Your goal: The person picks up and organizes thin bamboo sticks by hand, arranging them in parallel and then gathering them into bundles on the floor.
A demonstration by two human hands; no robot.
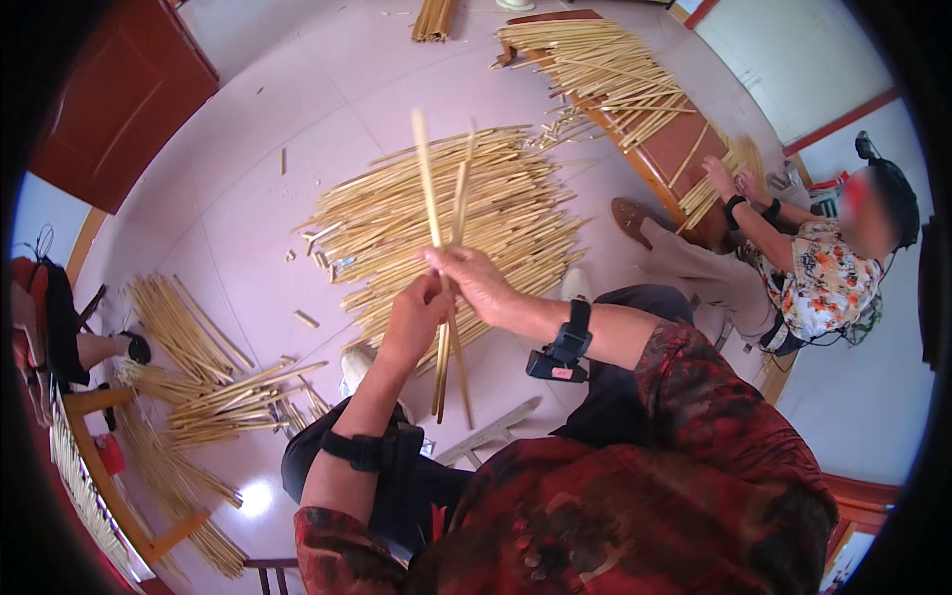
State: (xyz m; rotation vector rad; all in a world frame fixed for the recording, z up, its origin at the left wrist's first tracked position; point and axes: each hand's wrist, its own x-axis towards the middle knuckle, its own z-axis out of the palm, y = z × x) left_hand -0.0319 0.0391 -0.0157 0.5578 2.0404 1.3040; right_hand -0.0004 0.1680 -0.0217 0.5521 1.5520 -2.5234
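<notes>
In front of my body I hold a few long straw-coloured sticks point(426, 178) that cross each other near my hands. My left hand point(407, 315) is closed, its fingers pinched around them just below the crossing. Against it, my right hand point(478, 282) grips the sticks too, its thumb lying along them. Their upper ends fan apart and look blurred, while the lower ends hang between my knees. Beyond my hands, a wide pile of similar sticks point(397, 203) covers the floor, and my fingers are above its near part.
A person point(808, 268) on the right handles sticks on a brown bench point(674, 149) heaped with more. Loose bundles point(188, 327) lie on the floor at left, near another person's leg point(104, 347). A tied-looking bundle point(433, 20) lies far off. A metal bar point(491, 431) is near my feet.
</notes>
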